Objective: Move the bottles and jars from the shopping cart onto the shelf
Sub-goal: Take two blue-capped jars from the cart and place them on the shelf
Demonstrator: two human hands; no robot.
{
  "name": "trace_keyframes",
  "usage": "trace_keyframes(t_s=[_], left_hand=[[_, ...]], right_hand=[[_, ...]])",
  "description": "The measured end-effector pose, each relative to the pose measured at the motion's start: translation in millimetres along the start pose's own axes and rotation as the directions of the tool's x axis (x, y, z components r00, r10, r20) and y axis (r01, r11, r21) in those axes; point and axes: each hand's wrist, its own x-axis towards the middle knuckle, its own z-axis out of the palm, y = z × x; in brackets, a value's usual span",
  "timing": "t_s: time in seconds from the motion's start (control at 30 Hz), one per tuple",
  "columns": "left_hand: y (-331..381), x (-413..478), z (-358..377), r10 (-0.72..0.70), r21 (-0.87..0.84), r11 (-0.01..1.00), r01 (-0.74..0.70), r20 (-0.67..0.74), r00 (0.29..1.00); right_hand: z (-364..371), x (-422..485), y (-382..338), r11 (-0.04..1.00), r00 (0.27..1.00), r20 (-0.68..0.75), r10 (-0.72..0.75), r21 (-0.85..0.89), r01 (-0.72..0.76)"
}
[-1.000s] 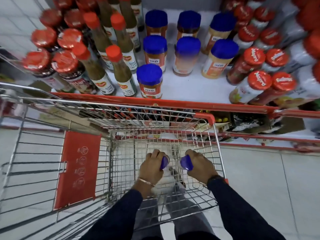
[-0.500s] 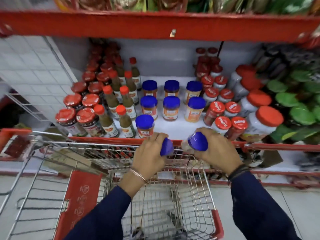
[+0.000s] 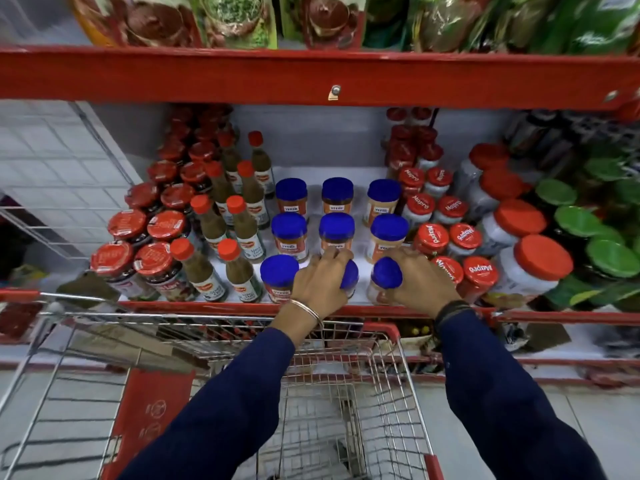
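At the front edge of the shelf (image 3: 360, 308), each hand clamps one blue-capped jar: the left hand (image 3: 320, 284) on the left jar (image 3: 349, 277), the right hand (image 3: 420, 280) on the right jar (image 3: 386, 273). Both jars stand just behind that edge. Risk: release on the lip tips a jar into the cart (image 3: 346, 393); a wide wrist knocks the red-capped jars (image 3: 479, 271) beside the right jar.

Glossy blue plastic lids (image 3: 289, 226), bare wire-metal cart (image 3: 381, 393), glossy red-painted shelf edge (image 3: 207, 74).

White shelf (image 3: 323, 173) carries blue-lidded jars (image 3: 290, 194) and red-capped bottles (image 3: 240, 223).
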Motion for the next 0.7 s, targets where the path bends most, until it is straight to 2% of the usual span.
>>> trace_keyframes(t_s=[0.23, 0.4, 0.47, 0.53, 0.57, 0.63, 0.7], left_hand=[[-6, 15, 3, 0.032, 0.007, 0.999, -0.033, 0.072, 0.997], [-14, 14, 10, 0.058, 0.001, 0.998, -0.059, 0.061, 0.996], [-13, 4, 9, 0.055, -0.017, 0.998, -0.055, 0.027, 0.998], [-13, -15, 2, 0.053, -0.030, 0.998, -0.056, -0.067, 0.996], [-14, -26, -3, 0.063, -0.030, 0.997, -0.067, -0.125, 0.990], [-21, -52, -15, 0.099, -0.044, 0.993, -0.113, -0.245, 0.964], [-36, -74, -29, 0.118, -0.077, 0.985, -0.156, -0.363, 0.924]], right_hand=[[1, 8, 8, 0.999, 0.999, 0.042, 0.015, 0.030, -0.016], [1, 8, 5, 0.996, 0.993, 0.103, 0.050, -0.079, -0.042], [2, 2, 0, 0.984, 0.995, 0.073, 0.073, -0.168, -0.060], [3, -6, -10, 0.977, 0.999, -0.020, 0.050, -0.209, -0.053], [3, -11, -18, 0.986, 0.997, -0.074, 0.018, -0.167, -0.030], [5, -22, -41, 0.998, 0.986, -0.159, -0.043, 0.042, 0.050], [9, -30, -69, 0.964, 0.974, -0.204, -0.103, 0.220, 0.148]])
